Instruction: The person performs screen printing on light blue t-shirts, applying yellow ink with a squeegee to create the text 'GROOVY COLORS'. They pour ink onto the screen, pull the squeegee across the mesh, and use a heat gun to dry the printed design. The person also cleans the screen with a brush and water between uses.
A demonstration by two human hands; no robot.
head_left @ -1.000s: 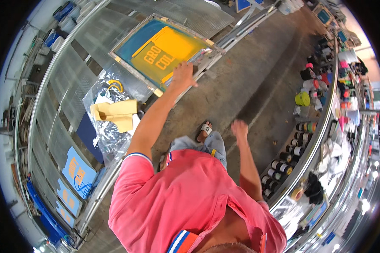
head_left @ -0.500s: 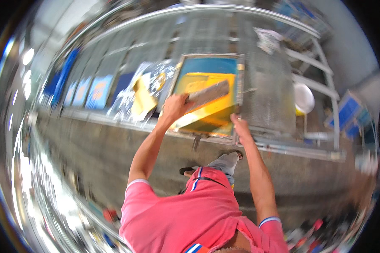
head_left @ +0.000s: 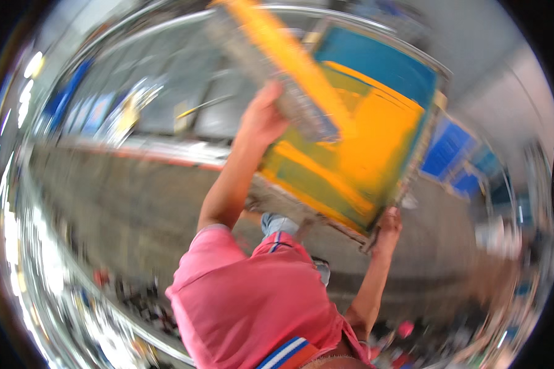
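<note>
The left hand point(head_left: 264, 115) grips a long bar point(head_left: 286, 61) by its grey side, maybe to stay off the orange. The right hand point(head_left: 387, 232) grips the near right corner of the tilted screen point(head_left: 381, 132), probably to steady it. A table point(head_left: 181, 81) is left of it.

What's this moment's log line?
left hand: grips squeegee; right hand: grips framed screen, near-right corner; ink: orange on both
</note>
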